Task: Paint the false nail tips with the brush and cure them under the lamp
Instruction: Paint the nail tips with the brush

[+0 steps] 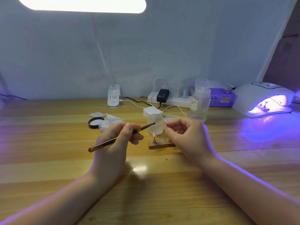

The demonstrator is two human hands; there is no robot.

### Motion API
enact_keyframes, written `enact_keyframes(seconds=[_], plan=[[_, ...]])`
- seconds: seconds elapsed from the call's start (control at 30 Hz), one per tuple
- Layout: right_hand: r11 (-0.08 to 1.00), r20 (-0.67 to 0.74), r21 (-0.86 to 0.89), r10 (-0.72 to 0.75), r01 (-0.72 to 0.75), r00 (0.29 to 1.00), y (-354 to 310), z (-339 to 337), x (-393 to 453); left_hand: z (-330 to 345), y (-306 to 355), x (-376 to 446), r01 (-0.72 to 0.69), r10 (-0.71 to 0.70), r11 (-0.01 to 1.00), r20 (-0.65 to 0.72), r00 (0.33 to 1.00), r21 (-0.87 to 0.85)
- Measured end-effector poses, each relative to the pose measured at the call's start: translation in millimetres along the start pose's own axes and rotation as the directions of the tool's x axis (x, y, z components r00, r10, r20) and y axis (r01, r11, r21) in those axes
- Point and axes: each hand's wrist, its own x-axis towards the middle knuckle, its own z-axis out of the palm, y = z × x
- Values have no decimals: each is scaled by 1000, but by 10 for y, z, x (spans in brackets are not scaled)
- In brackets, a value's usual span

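Glowing curing lamp [263,99] holds nail stand; white jar [155,125] contents unclear.

1. Brush [120,138]: a slim brown handle with a dark ferrule is held at a slant in the left hand [116,143], bristle end raised toward the right.
2. False nail tip [166,122]: a small pink tip is pinched at the fingertips of the right hand [186,137].
3. Second nail tip [154,135]: pink, mounted upright on a wooden stand [159,145].
4. Curing lamp [264,99]: white, domed, placed at the far right of the table, lit violet inside.
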Motion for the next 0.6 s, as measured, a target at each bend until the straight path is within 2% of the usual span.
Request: enact_keyframes(seconds=[0.1,0.43,0.6], plan=[[994,71,-110,15,-7,997,39,10,-3,0,-51,0,21,-21,1000,-7,1000,-15],[914,137,-406,50,10,989,120,92,-45,-30,-131,-29,10,-10,1000,39,999,-3],[882,160,-470,41,40,986,126,53,-24,-31,-138,-25,24,-25,1000,43,999,11]])
